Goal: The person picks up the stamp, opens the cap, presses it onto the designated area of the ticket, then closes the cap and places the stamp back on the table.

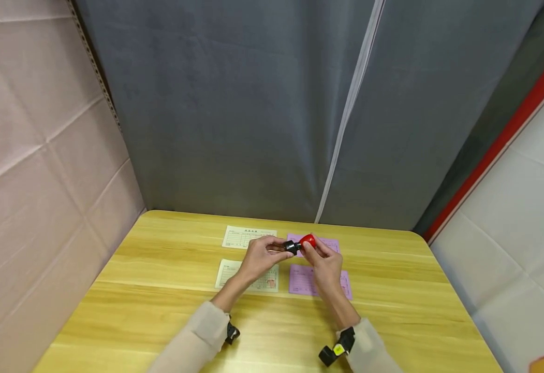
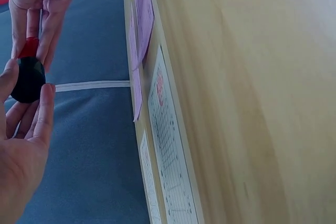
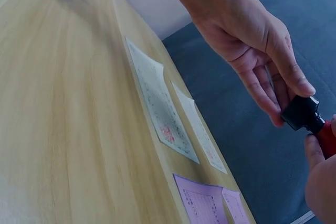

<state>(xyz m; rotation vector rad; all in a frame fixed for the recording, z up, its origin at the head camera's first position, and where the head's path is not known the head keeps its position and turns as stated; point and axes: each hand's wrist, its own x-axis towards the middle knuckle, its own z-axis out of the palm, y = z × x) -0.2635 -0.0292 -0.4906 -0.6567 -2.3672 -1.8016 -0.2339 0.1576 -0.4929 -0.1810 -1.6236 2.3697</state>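
Observation:
A stamp with a red handle [image 1: 307, 240] and a black end [image 1: 291, 247] is held above the far part of the table, between both hands. My left hand [image 1: 258, 260] pinches the black end between thumb and fingers. On the other side, my right hand [image 1: 326, 267] grips the red handle. In the right wrist view a narrow dark neck joins the black end [image 3: 299, 113] to the handle. Beneath the hands lie two white printed forms, the nearer one [image 1: 226, 271] bearing a red seal mark, and two purple forms, the nearer one [image 1: 301, 280] partly covered by my right wrist.
The forms lie in two rows on a wooden table [image 1: 160, 290]; the farther white form [image 1: 241, 237] is near its back edge. A grey curtain [image 1: 234, 129] hangs behind. Pale cloth walls stand left and right. Each wrist wears a black camera strap.

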